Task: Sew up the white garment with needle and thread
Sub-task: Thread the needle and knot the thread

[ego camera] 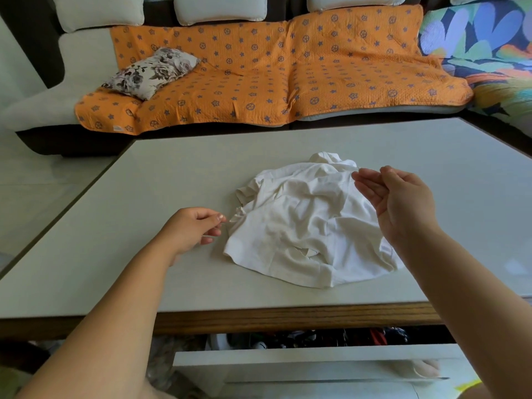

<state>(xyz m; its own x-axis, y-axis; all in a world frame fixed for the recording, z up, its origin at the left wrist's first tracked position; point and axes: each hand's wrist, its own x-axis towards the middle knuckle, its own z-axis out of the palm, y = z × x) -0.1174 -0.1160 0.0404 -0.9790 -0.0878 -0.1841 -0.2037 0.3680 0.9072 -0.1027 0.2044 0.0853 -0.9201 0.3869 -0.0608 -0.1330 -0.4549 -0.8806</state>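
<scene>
Head view: crumpled white garment (302, 226) at frame centre on the table (138, 203). Left hand (193, 230) just beside its left edge, fingers (214, 218) pinched together, anything held too small to tell. Right hand (400, 197) over its right side, fingers (370, 182) straight, holding nothing.

Both forearms, at seven and five o'clock, are bare to the elbow; the left hand's (193, 228) fingers (211, 216) carry short nails.

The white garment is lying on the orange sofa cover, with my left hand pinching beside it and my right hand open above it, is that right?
No. The head view shows the white garment on the table, not the orange sofa cover. The left hand does pinch beside it, seemingly thread, and the right hand is open above it.
</scene>
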